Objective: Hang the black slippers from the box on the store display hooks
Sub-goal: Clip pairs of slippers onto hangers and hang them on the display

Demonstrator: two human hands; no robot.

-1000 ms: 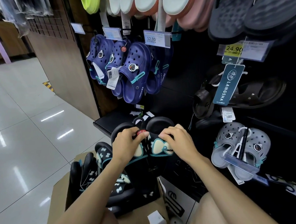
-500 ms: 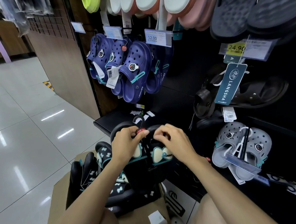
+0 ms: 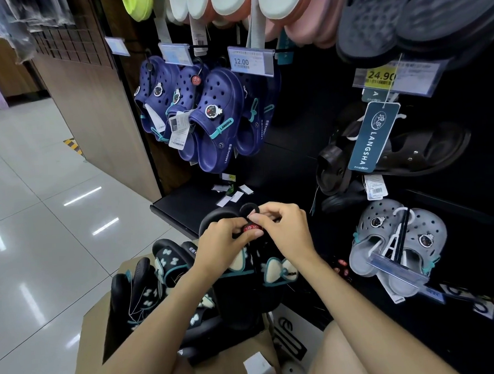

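Shoe shop aisle, price tags [image 3: 250, 61] on hooks, hanging navy clogs [image 3: 218, 119], glossy tiled floor [image 3: 41, 212]

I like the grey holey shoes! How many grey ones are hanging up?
2: one grey shoe on the left and one grey shoe on the right, hanging together as a pair low on the black display wall. More could be hidden behind them.

Bright overhead glare streaks the floor [image 3: 55, 202]; dark display wall [image 3: 308, 132] perhaps underexposed; edges bend.

Glossy white tiled floor [image 3: 42, 226], wooden side panel [image 3: 98, 108], black display wall [image 3: 307, 112]
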